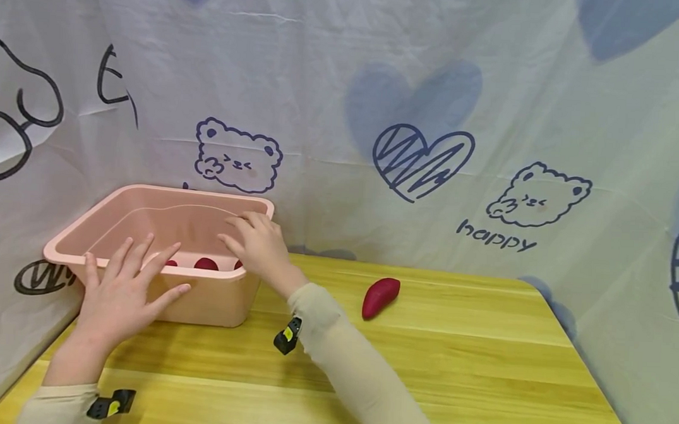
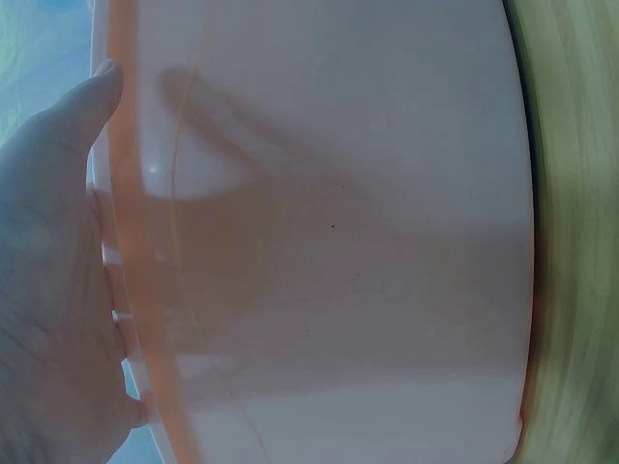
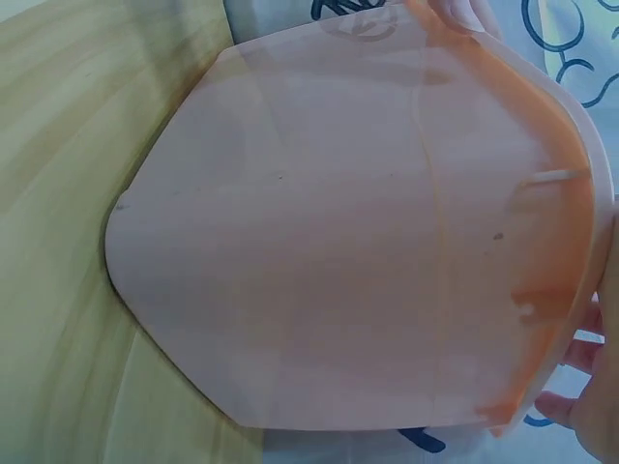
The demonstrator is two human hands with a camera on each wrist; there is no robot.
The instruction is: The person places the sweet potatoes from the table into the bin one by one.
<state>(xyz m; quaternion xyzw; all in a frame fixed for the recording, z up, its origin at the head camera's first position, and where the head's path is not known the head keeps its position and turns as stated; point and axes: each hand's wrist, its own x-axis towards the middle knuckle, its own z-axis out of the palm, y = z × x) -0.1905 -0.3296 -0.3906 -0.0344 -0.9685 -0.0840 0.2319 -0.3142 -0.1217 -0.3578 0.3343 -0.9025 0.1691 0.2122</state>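
A pink plastic bin (image 1: 199, 297) stands at the left of the table, with parts of 3 dark red objects (image 1: 206, 264) showing inside it. My left hand (image 1: 121, 288) rests at the near rim with its fingers spread; in the left wrist view, the thumb lies along that rim (image 2: 124, 174). Over the right corner of the bin reaches my right hand (image 1: 261, 246), its fingers loosely bent above the inside, with nothing seen in them. A dark red sweet potato (image 1: 380, 298) lies on the table to the right of the right forearm.
The wooden table (image 1: 458, 362) runs to the right and ends in a slanted edge. Behind it and on the left hangs a pale cloth (image 1: 330, 173) printed with hearts and bears, close to the bin's back and left sides.
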